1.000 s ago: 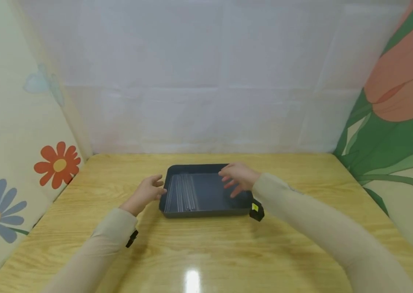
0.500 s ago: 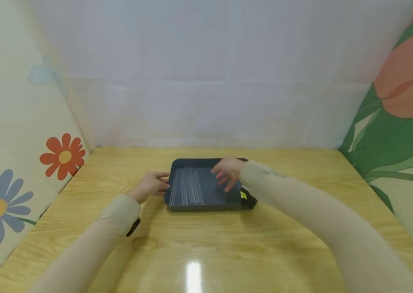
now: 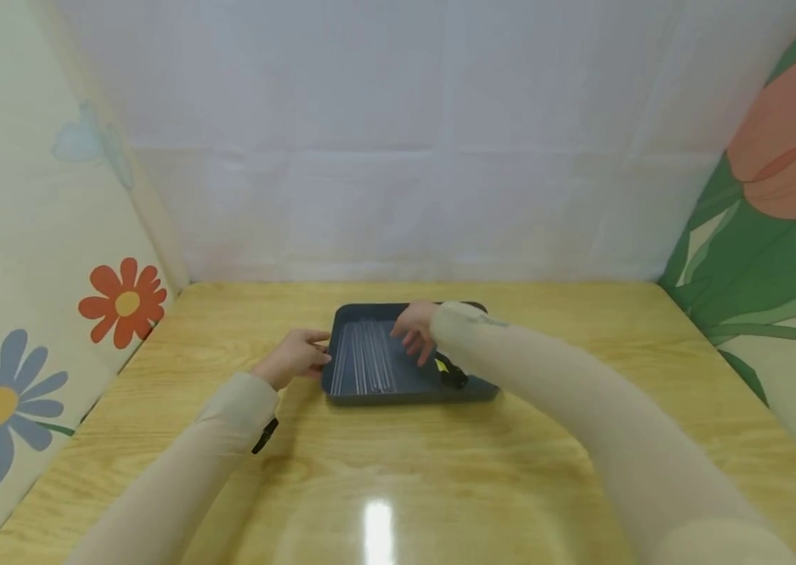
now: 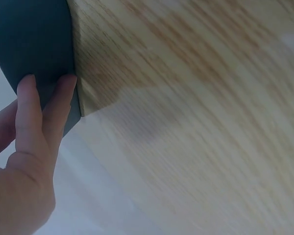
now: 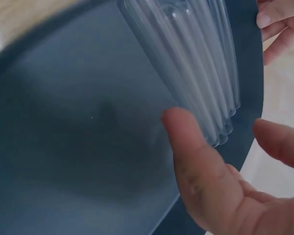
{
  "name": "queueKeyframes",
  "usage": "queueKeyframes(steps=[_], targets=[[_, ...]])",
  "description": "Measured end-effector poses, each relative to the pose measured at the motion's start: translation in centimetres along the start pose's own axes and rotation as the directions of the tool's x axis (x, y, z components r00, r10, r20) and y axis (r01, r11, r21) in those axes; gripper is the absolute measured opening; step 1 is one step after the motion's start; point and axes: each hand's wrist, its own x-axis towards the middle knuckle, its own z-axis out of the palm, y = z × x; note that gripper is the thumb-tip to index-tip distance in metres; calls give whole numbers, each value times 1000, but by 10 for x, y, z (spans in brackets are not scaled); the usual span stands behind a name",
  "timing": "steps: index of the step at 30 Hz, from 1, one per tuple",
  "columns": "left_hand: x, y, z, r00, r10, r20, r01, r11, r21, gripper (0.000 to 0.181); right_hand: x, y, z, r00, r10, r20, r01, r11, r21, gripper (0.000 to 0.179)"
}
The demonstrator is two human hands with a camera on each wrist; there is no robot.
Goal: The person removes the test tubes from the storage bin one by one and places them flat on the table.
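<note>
A dark blue-grey tray (image 3: 412, 399) lies on the table, with several clear round-ended tubes, like test tubes (image 3: 367, 357), side by side in its left part. My left hand (image 3: 290, 359) is at the tray's left side; in the left wrist view its extended fingers (image 4: 29, 115) touch the outer wall. Over the middle of the tray, just right of the tubes, is my right hand (image 3: 415, 328), fingers loosely bent and holding nothing. In the right wrist view its thumb (image 5: 201, 171) overlaps the rounded ends of the tubes (image 5: 201, 68).
The wood-grain table (image 3: 341, 486) reaches back to a white sheet (image 3: 398, 180). Flower-printed panels stand at the left (image 3: 9, 235) and right (image 3: 779, 275). A black device with a yellow mark (image 3: 451, 372) is at the right wrist.
My right hand has moved left across the tray toward the tubes. My left hand has come in against the tray's left wall. The camera view has shifted slightly.
</note>
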Motion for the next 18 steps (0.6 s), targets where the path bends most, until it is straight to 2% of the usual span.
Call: queueKeyframes(steps=[5,11,18], targets=[[1,3,1,1000,-14,-2,14,1000,-9,59,14,2,2,1000,6,-23,-6,1000,8,46],[1,2,0,999,-41,-8,41,999,-31,60,23,1,7,1000,5,-25,-5,1000,7,46],[-1,1,-1,999,-50,-12,49,997,-53,59,38,0,16,998,36,-53,-36,999,-1,44]])
